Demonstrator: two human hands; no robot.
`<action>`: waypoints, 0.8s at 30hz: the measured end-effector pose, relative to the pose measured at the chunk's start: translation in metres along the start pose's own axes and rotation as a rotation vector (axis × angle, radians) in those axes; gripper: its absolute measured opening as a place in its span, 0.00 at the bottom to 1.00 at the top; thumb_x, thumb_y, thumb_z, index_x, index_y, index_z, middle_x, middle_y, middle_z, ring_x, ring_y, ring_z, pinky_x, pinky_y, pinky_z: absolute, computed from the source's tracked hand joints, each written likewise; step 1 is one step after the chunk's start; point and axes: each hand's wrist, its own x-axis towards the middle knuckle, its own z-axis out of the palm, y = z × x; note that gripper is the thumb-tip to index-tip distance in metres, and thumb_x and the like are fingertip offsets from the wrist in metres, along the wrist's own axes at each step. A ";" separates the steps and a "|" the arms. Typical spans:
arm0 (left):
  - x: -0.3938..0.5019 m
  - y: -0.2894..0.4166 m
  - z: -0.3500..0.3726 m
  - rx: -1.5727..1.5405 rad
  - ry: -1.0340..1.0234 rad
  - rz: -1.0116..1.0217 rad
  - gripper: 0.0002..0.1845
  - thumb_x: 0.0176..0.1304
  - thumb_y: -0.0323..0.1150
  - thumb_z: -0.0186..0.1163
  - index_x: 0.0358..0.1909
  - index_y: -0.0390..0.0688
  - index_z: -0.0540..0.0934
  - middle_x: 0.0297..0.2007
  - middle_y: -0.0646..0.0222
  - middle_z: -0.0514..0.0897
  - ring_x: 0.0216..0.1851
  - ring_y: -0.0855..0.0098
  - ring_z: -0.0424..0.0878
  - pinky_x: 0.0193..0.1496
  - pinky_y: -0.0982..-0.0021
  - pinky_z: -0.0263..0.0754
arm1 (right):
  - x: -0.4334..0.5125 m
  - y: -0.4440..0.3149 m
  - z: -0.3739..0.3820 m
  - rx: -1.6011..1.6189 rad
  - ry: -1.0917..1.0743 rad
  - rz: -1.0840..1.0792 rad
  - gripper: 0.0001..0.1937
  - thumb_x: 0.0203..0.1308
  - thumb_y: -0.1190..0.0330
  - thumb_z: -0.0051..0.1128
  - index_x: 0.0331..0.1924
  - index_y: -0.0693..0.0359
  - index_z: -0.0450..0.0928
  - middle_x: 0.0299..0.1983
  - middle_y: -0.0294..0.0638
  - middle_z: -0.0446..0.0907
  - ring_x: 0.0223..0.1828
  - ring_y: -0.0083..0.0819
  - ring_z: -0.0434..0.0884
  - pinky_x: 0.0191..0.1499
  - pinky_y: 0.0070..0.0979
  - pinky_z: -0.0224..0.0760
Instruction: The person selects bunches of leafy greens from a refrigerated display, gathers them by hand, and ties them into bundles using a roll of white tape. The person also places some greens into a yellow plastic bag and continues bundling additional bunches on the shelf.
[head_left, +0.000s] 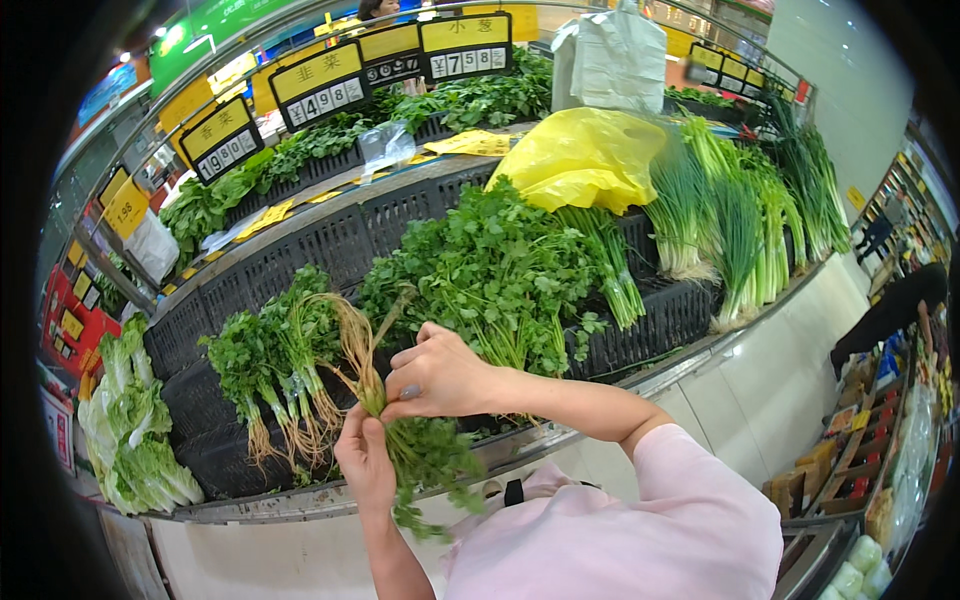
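A bunch of coriander hangs upside down before me, its pale roots (358, 334) up and its leaves (431, 457) dangling past the counter's front edge. My left hand (366, 454) pinches its stems from below. Just above, my right hand (442, 371) has its bent fingers on the same stems near the root end. The two hands almost meet there, and the fingers hide part of the stems. Behind them, several small rooted bunches of coriander (281, 360) lie side by side on the black rack, and a large leafy heap of coriander (487, 270) spreads to the right.
Lettuce (135, 427) lies at the left end of the black crate rack (300, 247). A yellow plastic bag (585, 161) rests behind the heap. Scallions (682, 202) and celery (765, 225) stand to the right. Price signs (319, 82) hang from a rail. Another person (892, 315) bends at far right.
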 end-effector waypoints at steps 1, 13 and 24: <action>0.001 -0.004 0.002 -0.004 -0.003 0.001 0.13 0.65 0.35 0.56 0.42 0.34 0.76 0.33 0.75 0.78 0.32 0.85 0.69 0.36 0.83 0.63 | -0.001 -0.002 0.001 -0.025 -0.013 0.011 0.10 0.45 0.57 0.65 0.20 0.51 0.78 0.17 0.27 0.70 0.20 0.27 0.69 0.33 0.27 0.55; -0.020 -0.022 -0.010 -0.384 -0.103 -0.099 0.18 0.64 0.44 0.56 0.37 0.35 0.74 0.30 0.67 0.76 0.28 0.76 0.72 0.31 0.76 0.67 | -0.014 -0.008 -0.028 0.167 -0.120 0.025 0.18 0.42 0.48 0.66 0.18 0.53 0.78 0.16 0.27 0.71 0.19 0.29 0.68 0.37 0.27 0.54; 0.004 -0.035 -0.033 0.333 0.069 0.007 0.18 0.68 0.36 0.45 0.49 0.32 0.72 0.41 0.63 0.77 0.36 0.68 0.72 0.41 0.68 0.65 | -0.001 -0.004 0.004 0.020 0.027 -0.083 0.18 0.34 0.43 0.64 0.16 0.48 0.77 0.16 0.25 0.72 0.20 0.28 0.70 0.34 0.28 0.54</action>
